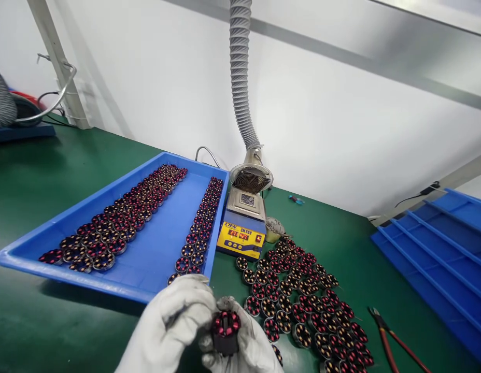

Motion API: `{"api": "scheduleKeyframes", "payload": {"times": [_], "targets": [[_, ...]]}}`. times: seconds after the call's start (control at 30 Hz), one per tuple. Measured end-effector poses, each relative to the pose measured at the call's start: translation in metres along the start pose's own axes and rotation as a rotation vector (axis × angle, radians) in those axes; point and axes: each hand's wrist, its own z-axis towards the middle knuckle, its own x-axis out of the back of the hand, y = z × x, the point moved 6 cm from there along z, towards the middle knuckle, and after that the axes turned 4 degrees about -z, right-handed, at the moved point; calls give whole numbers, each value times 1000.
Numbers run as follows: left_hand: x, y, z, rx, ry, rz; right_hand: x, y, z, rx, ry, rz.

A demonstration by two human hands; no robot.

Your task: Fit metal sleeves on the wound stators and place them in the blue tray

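Observation:
Both my hands wear white gloves at the bottom centre. My left hand (pixel 174 324) and my right hand (pixel 246 344) together grip one small round stator (pixel 226 327) wound with red copper wire, held upright between the fingers. Just ahead of my hands lies the near edge of a blue tray (pixel 155 254) carrying rows of similar wound stators (pixel 119 220). To the right of my hands, several more stators (pixel 302 298) lie grouped on the green table.
A yellow-fronted solder pot (pixel 242 225) stands behind the tray's right corner, under a grey fume hose (pixel 240 77). Red-handled cutters (pixel 388 336) lie at the lower right. Stacked blue trays (pixel 438 248) sit at the far right. A green mat (pixel 50 171) covers the table.

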Motion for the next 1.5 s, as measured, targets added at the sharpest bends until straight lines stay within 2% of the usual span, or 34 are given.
{"api": "scheduleKeyframes", "payload": {"times": [0.07, 0.2, 0.3, 0.37, 0.47, 0.53, 0.6, 0.63, 0.67, 0.73, 0.8, 0.83, 0.9, 0.97, 1.07, 1.13, 1.2, 1.27, 1.37, 1.4, 1.43, 1.5], "targets": [[3, -5, -6, 60, 29, 51, -5, -4, -4, -23, -40, 25], [-8, 17, -8, -127, -112, 172, -9, -14, -7, 63, -35, -23], [-10, 28, 0, -179, -61, 138, -9, -14, -7, 78, -16, -29], [-11, 25, 4, -135, -31, 26, -9, -11, -6, 81, -10, -35], [-8, 4, 4, 84, 35, -188, -9, -5, -3, 71, -20, -39], [-3, -7, -1, 210, 139, -310, -8, -2, -2, 64, -30, -34], [3, -10, -4, 259, 255, -331, -6, -1, -1, 66, -26, -34], [3, -8, -4, 266, 268, -300, -5, -2, 0, 81, -14, -43], [2, -5, -3, 255, 257, -265, -4, -4, 1, 105, 3, -57], [-7, 5, 1, 184, 162, -221, -3, -7, 4, 164, 37, -85], [-12, 10, 4, 136, 110, -245, -3, -9, 5, 219, 46, -99], [-10, 11, 5, 117, 126, -265, -3, -8, 5, 227, 40, -96], [-1, 9, 4, 103, 210, -288, -2, -6, 5, 212, 28, -84], [5, 8, 2, 88, 221, -228, 0, -5, 2, 180, 36, -68], [4, 6, 0, 126, 147, -73, 0, -6, 0, 159, 81, -32], [-2, 10, 1, 85, 92, -39, -3, -6, -1, 138, 88, 2], [-5, 15, 3, 27, 85, -58, -9, -5, -1, 106, 67, 30], [-2, 15, 4, 28, 117, -101, -13, -4, -3, 63, 39, 46], [16, 5, -1, 121, 299, -165, -18, -2, -7, -14, -45, 99], [19, 4, -3, 127, 321, -134, -17, -3, -9, -17, -62, 95], [19, 3, -5, 122, 302, -72, -16, -4, -10, 1, -64, 70], [9, 9, -5, 30, 141, 66, -10, -8, -10, 74, -25, -21]]}}
